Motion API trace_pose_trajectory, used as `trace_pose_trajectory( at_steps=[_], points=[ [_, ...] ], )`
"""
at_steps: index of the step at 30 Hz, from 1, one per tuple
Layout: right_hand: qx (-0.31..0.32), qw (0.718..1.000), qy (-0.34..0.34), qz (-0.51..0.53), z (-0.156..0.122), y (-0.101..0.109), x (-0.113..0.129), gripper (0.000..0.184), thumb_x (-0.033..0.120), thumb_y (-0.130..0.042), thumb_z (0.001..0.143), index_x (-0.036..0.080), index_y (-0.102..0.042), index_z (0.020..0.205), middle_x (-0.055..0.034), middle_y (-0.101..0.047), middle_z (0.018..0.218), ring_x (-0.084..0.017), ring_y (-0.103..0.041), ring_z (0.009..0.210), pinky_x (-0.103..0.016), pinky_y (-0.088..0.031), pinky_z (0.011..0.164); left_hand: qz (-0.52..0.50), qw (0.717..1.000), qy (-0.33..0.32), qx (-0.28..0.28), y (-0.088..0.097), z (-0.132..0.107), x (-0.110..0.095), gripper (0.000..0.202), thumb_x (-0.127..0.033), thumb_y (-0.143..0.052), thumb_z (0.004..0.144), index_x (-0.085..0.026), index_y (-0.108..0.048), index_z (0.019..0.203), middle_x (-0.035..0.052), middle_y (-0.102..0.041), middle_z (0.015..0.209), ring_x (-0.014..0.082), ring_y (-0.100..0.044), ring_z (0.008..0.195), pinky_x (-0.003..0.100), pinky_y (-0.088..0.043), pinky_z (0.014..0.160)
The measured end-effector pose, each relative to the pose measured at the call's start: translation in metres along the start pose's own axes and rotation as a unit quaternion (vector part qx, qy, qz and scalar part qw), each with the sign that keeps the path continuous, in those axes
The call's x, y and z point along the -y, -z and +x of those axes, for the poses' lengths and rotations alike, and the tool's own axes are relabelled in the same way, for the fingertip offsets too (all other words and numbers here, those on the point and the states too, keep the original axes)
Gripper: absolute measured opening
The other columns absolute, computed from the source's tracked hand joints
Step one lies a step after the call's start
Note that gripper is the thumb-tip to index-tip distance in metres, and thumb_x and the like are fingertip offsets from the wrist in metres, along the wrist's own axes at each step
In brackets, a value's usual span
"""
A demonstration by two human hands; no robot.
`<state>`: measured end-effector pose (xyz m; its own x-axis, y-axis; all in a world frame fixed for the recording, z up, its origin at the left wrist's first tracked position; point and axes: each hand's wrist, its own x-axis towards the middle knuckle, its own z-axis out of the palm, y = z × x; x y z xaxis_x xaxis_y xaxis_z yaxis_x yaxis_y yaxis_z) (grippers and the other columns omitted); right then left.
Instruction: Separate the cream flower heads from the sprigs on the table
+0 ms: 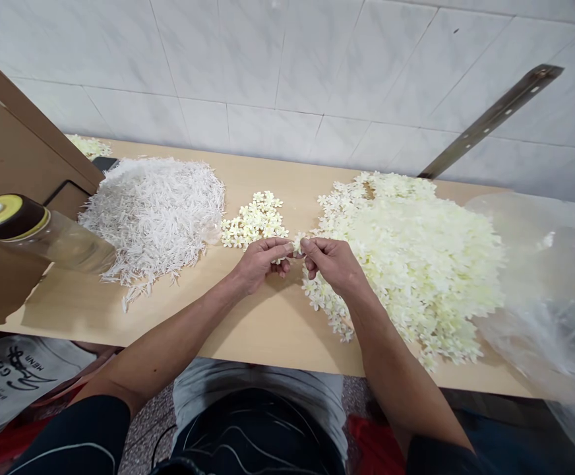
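Flower (297, 243): small, cream, petalled, betw. fingertips

Both hands (295, 254) apparently pinching flower (298, 242)

Upside-down "MENA" on white shirt (8, 386)

On a table (268, 323) against a wall (287, 59), a heap of stems (153, 211) lies left and a heap of flowers (416, 257) right. A small flower cluster (255, 221) sits between them. Both hands (262, 260) (330, 260) meet before it. A bag (549, 290) lies far right, a bottle (35, 231) far left.
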<state>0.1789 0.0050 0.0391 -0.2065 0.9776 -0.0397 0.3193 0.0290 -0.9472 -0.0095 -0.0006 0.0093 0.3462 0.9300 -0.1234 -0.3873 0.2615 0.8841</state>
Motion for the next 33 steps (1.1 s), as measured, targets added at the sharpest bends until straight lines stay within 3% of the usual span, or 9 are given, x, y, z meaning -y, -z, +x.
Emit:
trace_pose_trajectory(
  at_steps=[5, 10, 16, 21, 26, 33],
  points=[
    [0.005, 1.000, -0.009, -0.013, -0.001, 0.001, -0.002, 0.059, 0.074, -0.064, 0.087, 0.017, -0.074, 0.080, -0.0001, -0.061, 0.056, -0.013, -0.058, 0.044, -0.025, -0.045, 0.045, 0.082, 0.990, -0.087, -0.070, -0.002, 0.001, 0.004, 0.034, -0.043, -0.083, 0.078, -0.014, -0.076, 0.094, 0.0035, -0.067, 0.069, 0.0122, -0.059, 0.058, 0.025, -0.049, 0.054],
    [-0.017, 0.998, -0.008, -0.055, -0.002, 0.000, 0.001, 0.055, 0.071, -0.065, 0.087, 0.017, -0.076, 0.081, -0.0005, -0.063, 0.055, -0.014, -0.061, 0.044, -0.025, -0.045, 0.044, 0.126, 0.980, -0.111, -0.111, -0.004, -0.001, 0.005, 0.032, -0.044, -0.082, 0.079, -0.014, -0.076, 0.089, 0.0018, -0.064, 0.061, 0.0111, -0.056, 0.055, 0.024, -0.048, 0.055],
    [-0.056, 0.998, 0.012, -0.014, -0.002, -0.003, 0.004, 0.045, 0.063, -0.074, 0.082, 0.019, -0.078, 0.091, 0.0019, -0.059, 0.055, -0.015, -0.059, 0.049, -0.026, -0.053, 0.047, 0.046, 0.996, -0.038, -0.069, 0.001, 0.004, 0.007, 0.037, -0.047, -0.086, 0.075, -0.013, -0.074, 0.087, 0.0018, -0.063, 0.063, 0.0105, -0.056, 0.056, 0.023, -0.044, 0.052],
    [-0.052, 0.998, 0.019, 0.026, 0.000, -0.005, 0.000, 0.044, 0.061, -0.078, 0.080, 0.018, -0.075, 0.091, 0.0020, -0.060, 0.055, -0.014, -0.055, 0.047, -0.026, -0.052, 0.045, -0.011, 0.999, -0.002, -0.033, 0.001, 0.003, 0.005, 0.039, -0.047, -0.088, 0.073, -0.014, -0.072, 0.087, 0.0018, -0.065, 0.076, 0.0079, -0.057, 0.058, 0.020, -0.040, 0.049],
    [-0.059, 0.998, 0.017, 0.032, 0.001, -0.007, -0.004, 0.044, 0.060, -0.078, 0.081, 0.018, -0.075, 0.095, 0.0019, -0.061, 0.054, -0.013, -0.054, 0.045, -0.025, -0.050, 0.044, -0.017, 1.000, 0.020, -0.011, 0.002, 0.005, 0.006, 0.040, -0.046, -0.090, 0.072, -0.014, -0.071, 0.086, -0.0009, -0.060, 0.065, 0.0063, -0.051, 0.053, 0.020, -0.037, 0.048],
    [-0.080, 0.991, 0.047, 0.100, 0.002, -0.010, -0.005, 0.037, 0.054, -0.080, 0.083, 0.018, -0.075, 0.090, 0.0029, -0.059, 0.058, -0.012, -0.053, 0.049, -0.024, -0.050, 0.046, -0.057, 0.997, 0.049, -0.024, 0.004, 0.007, 0.006, 0.043, -0.045, -0.092, 0.069, -0.012, -0.067, 0.083, 0.0055, -0.069, 0.089, 0.0048, -0.053, 0.057, 0.019, -0.038, 0.047]
  ],
)
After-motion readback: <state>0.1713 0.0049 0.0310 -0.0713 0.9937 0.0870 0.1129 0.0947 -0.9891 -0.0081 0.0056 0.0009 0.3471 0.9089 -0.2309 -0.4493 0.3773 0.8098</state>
